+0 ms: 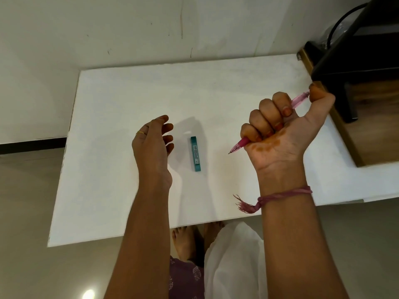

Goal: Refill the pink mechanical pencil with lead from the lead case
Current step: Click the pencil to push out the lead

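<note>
A smooth white table (129, 100) stands against a pale wall. The right hand (280, 130) is fisted around the translucent pink mechanical pencil (239, 145), thumb on its cap, metal tip aimed down-left above the tabletop. The left hand (152, 145) hovers loosely spread, empty, just beside the slim, rectangular teal lead case (195, 153) lying flat between both hands.

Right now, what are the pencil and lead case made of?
Pencil: translucent pink plastic by the look, glossy, with a dark, possibly metal tip; light passes through the barrel. Lead case: opaque teal, likely hard plastic, with a printed label; sharp flat edges suggest a rigid moulding.
</note>
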